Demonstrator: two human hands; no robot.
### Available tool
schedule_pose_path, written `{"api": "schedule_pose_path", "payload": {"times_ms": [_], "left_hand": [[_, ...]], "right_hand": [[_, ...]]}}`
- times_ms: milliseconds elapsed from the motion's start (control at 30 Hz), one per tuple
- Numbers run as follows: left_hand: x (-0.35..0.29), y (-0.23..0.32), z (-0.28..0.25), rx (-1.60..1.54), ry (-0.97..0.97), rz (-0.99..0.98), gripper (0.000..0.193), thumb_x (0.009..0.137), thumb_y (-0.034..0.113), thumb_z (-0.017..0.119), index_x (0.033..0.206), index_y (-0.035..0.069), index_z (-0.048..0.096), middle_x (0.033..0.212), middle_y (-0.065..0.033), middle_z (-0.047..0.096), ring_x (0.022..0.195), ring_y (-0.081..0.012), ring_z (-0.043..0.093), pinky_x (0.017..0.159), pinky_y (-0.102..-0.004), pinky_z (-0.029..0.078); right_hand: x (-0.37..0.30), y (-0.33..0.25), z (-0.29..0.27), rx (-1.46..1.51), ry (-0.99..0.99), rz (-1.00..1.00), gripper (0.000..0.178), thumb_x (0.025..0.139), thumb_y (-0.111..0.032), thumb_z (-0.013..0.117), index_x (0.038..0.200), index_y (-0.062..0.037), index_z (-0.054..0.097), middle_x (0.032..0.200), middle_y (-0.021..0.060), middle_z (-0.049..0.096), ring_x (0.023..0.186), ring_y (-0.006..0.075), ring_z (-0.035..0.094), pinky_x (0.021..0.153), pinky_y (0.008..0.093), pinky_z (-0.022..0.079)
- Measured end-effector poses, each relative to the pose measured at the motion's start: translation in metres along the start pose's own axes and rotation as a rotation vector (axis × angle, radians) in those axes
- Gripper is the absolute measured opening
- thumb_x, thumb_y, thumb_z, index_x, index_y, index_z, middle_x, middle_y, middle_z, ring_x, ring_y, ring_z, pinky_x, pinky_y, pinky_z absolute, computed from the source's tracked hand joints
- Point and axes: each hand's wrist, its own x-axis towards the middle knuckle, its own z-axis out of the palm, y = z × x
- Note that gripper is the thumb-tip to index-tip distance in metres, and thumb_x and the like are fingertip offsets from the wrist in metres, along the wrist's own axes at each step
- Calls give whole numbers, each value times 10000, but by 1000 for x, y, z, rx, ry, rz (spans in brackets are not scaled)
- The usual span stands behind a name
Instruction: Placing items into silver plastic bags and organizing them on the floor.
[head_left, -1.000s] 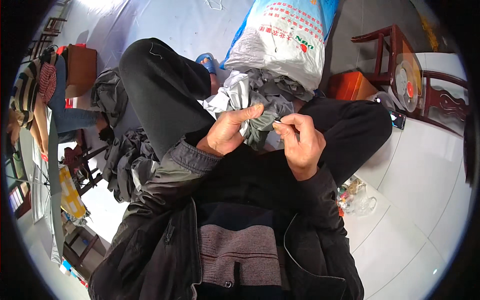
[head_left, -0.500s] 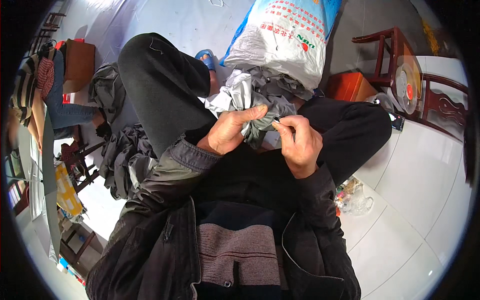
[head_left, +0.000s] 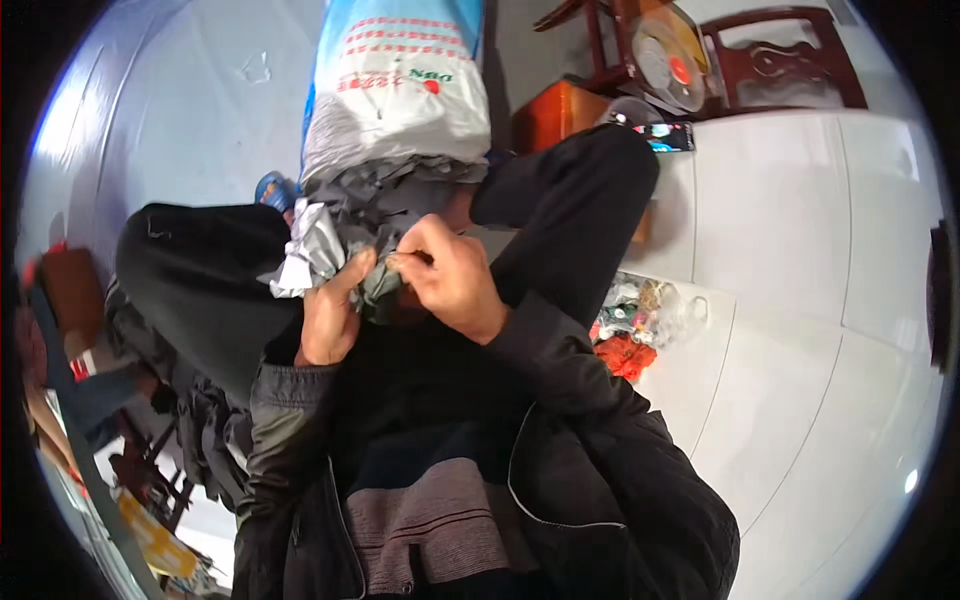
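Between my knees lies a bunched grey cloth with a shiny silvery-white part. My left hand is closed on it, the thumb pressing the cloth from above. My right hand pinches at the cloth's right edge with thumb and forefinger. Whether anything small sits between those fingertips I cannot make out. Just beyond my hands, more dark grey cloth spills from the mouth of a large white and blue woven sack, which lies on its side.
A phone with a lit screen lies beyond my right knee, near a wooden chair and an orange-brown box. Small items in clear plastic and a red-orange thing lie to my right. Dark cloth is heaped at left.
The whole view has swung to the right, so sack, knees and hands appear further left. My right hand has come closer to the left one, still pinching. The left keeps its hold.
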Motion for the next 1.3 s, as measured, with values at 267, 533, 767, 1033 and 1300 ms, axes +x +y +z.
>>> {"api": "schedule_pose_path", "payload": {"times_ms": [267,533,767,1033,1300], "left_hand": [[1,-4,6,83,-34,75,380,894,-32,704,1250,17,580,1093,-58,665,1001,-178,645,923,-341,526],[9,-19,-4,247,-24,199,390,892,-24,723,1251,4,573,1071,-55,658,953,-169,635,893,-300,524],[9,-16,-6,340,-40,73,414,866,-38,734,1244,-18,566,1028,-53,657,934,-183,638,874,-287,519],[-2,2,9,447,-108,-139,381,789,-88,706,1148,-22,595,1001,-53,660,888,-174,644,794,-294,522],[1,-4,4,557,-120,-38,422,766,-94,697,1158,7,578,985,-48,635,876,-175,622,756,-307,514]], "right_hand": [[0,6,2,-41,-59,92,308,880,-56,679,1149,-25,531,820,189,656,783,391,673,678,443,503],[2,46,11,-137,-154,6,284,863,-113,656,1109,6,579,861,263,650,857,475,632,728,521,486],[8,59,6,-270,-349,115,278,843,-223,691,923,37,635,869,270,650,859,471,638,723,518,495],[17,51,-12,-344,-487,114,347,851,-288,702,880,55,651,752,262,654,802,456,660,717,506,510],[22,23,-22,89,-748,757,334,887,-305,718,907,21,647,694,174,667,761,409,682,676,487,518]]}}
